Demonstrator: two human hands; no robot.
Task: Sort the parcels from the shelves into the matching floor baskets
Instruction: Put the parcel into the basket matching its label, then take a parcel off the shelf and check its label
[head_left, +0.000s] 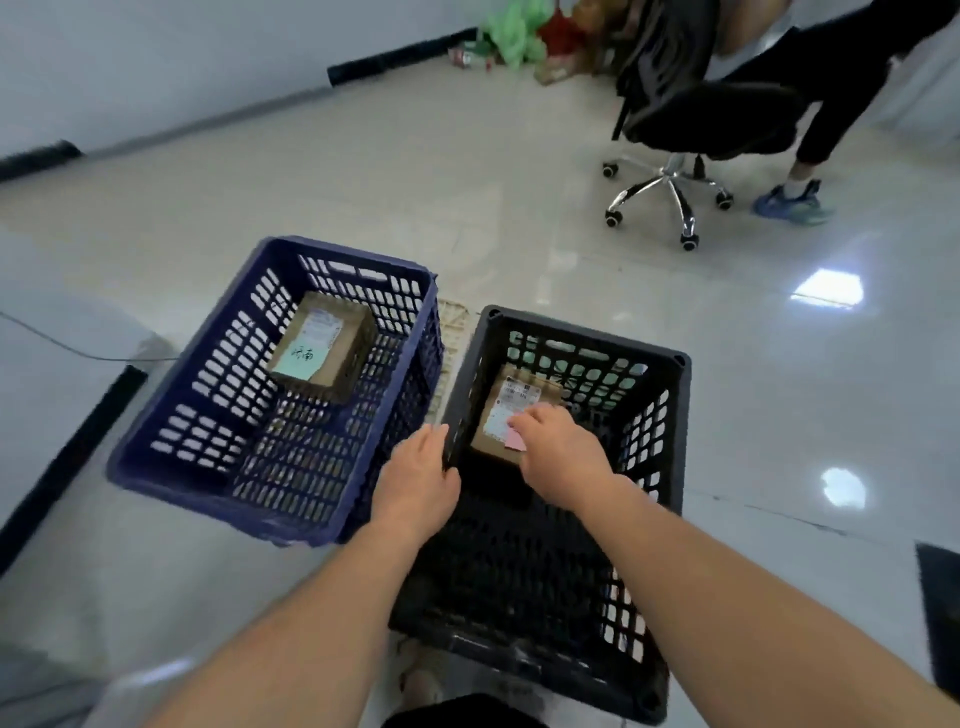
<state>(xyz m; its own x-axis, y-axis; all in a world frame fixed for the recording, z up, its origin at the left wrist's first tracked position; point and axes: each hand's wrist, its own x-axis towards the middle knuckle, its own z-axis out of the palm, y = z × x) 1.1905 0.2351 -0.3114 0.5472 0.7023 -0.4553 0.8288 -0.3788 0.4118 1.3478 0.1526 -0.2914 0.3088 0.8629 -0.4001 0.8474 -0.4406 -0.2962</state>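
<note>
**Two parcels binned, shelves out of view**

Brown green-note parcel (327, 345) lying in blue basket (228, 364). Brown pink-note parcel (511, 410), white label on top, in black basket (670, 415) under right hand (563, 454), fingers bent onto it, grip unclear. Left hand (415, 483) against that basket's wall, fingers straight and together. Remainder unknowable.

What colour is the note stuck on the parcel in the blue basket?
The note is pale green with dark handwriting; the head view shows it best.
</note>
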